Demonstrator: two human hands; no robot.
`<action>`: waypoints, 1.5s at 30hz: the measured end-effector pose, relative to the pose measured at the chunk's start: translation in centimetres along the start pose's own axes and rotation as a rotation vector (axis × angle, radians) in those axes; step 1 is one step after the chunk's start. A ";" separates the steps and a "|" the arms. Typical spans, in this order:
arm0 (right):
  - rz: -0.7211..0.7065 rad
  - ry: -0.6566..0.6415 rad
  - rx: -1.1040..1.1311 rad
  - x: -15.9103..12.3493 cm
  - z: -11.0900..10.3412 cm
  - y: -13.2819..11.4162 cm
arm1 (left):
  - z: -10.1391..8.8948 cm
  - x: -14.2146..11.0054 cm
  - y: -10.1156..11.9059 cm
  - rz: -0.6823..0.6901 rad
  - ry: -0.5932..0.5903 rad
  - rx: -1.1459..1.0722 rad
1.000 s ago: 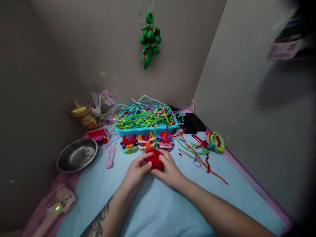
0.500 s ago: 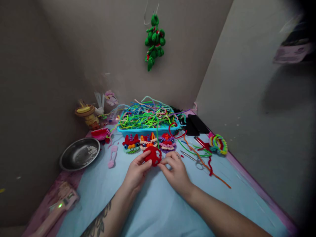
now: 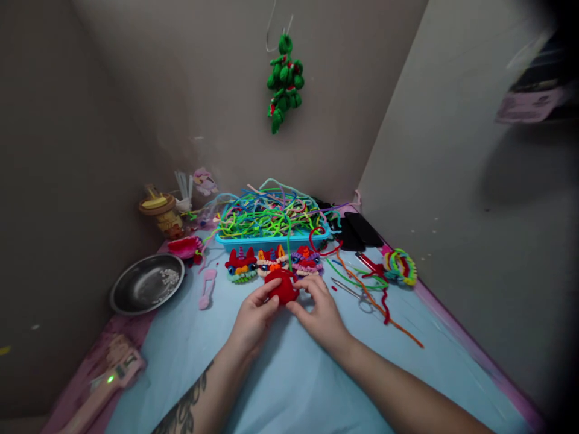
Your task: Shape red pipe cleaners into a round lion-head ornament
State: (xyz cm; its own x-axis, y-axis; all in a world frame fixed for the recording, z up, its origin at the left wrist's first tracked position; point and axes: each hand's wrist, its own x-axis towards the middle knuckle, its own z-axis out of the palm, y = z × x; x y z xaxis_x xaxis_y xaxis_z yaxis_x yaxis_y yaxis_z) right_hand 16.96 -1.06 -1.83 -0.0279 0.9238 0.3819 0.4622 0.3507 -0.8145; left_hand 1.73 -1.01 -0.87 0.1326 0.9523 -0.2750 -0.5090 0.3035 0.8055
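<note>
My fingers cover part of the red piece (image 3: 284, 287); the pink label (image 3: 529, 106) is blurred, and my forearms run off the bottom edge.

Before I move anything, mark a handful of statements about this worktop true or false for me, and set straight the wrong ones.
1. The left hand is holding the red piece. True.
2. The scissors are in the right hand. False: they lie on the blue cloth, and the right hand's fingers are at the red piece.
3. The metal bowl is to the left of the pink clip. True.
4. The blue basket is empty. False: it is heaped with coloured strands.
5. The green ornament lies on the cloth. False: it hangs against the wall.
</note>
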 end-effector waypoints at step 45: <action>0.255 -0.200 0.424 0.7 -0.3 1.5 | 0.4 -0.8 0.6 -0.138 -0.104 0.057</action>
State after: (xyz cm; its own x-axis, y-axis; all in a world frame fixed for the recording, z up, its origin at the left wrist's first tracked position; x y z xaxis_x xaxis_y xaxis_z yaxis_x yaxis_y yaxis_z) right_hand 17.86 0.02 -2.65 -0.1486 0.9847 0.0914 0.0790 0.1039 -0.9914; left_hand 1.72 -1.55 0.03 0.2864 0.8990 -0.3314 -0.4309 0.4298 0.7935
